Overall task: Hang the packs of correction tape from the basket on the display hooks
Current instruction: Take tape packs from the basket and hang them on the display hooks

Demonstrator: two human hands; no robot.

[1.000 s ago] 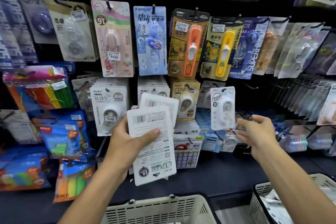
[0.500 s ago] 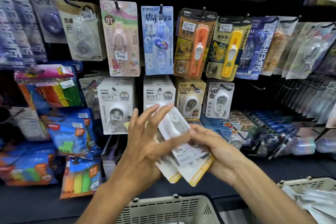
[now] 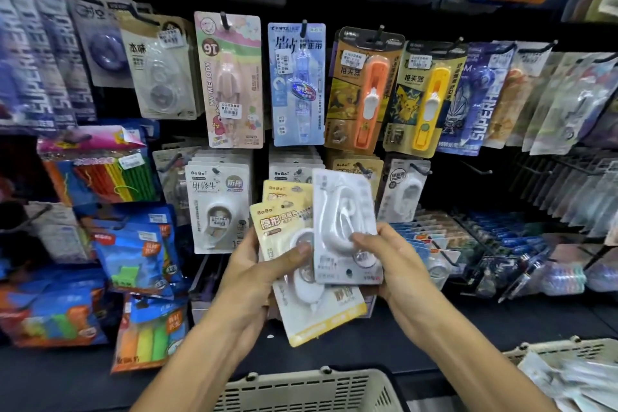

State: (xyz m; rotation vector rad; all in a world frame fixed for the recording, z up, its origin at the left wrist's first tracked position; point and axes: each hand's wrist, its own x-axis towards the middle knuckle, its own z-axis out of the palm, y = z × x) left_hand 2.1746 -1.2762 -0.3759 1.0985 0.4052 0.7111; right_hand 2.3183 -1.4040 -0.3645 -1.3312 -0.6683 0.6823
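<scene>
Display hooks (image 3: 418, 169) behind, left hand (image 3: 257, 273) gripping yellow packs (image 3: 287, 227), right hand (image 3: 384, 254) pinching white pack (image 3: 341, 211)

place: stationery shop | evidence: price-stickered packs (image 3: 230, 80) on display hooks (image 3: 223, 17)

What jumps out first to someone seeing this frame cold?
Two hands at centre: the left hand holds a fan of yellow packs, and the right hand pinches a white pack in front of them. Behind them a wall of hooks carries bright cards, notably an orange pack and a yellow one beside it. A beige basket sits at the bottom edge.
</scene>
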